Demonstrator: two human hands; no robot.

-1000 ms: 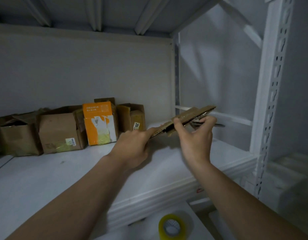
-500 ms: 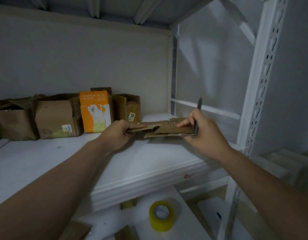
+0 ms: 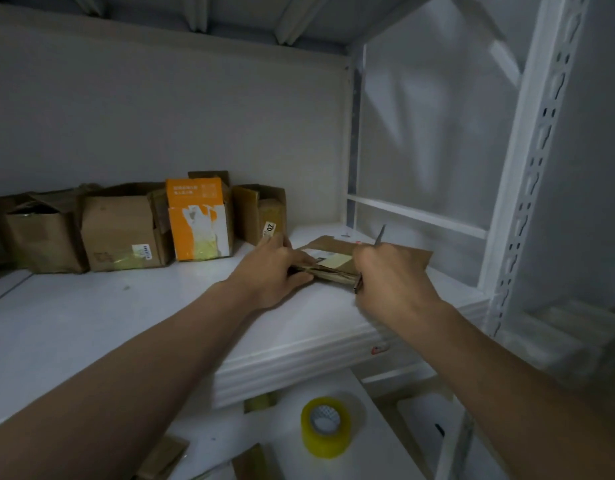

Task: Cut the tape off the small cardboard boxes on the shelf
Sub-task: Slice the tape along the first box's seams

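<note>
Flattened box [image 3: 337,252] right of boxes [image 3: 126,233]

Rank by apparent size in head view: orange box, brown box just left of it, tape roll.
Largest: brown box, widest.
Then orange box, similar height, narrower.
Smallest: tape roll, though likely nearer the camera.

The flattened box [image 3: 333,271] is showing matt brown corrugated cardboard, rough along its edge, and is carrying a pale, smooth tape patch [image 3: 337,260]. The brown boxes [image 3: 122,230] are presenting the same matt board. The shelf [image 3: 126,323] is showing smooth white paint. The tape roll [image 3: 325,431] is gleaming as glossy plastic. The blade [image 3: 380,234] is possibly metal.
</note>
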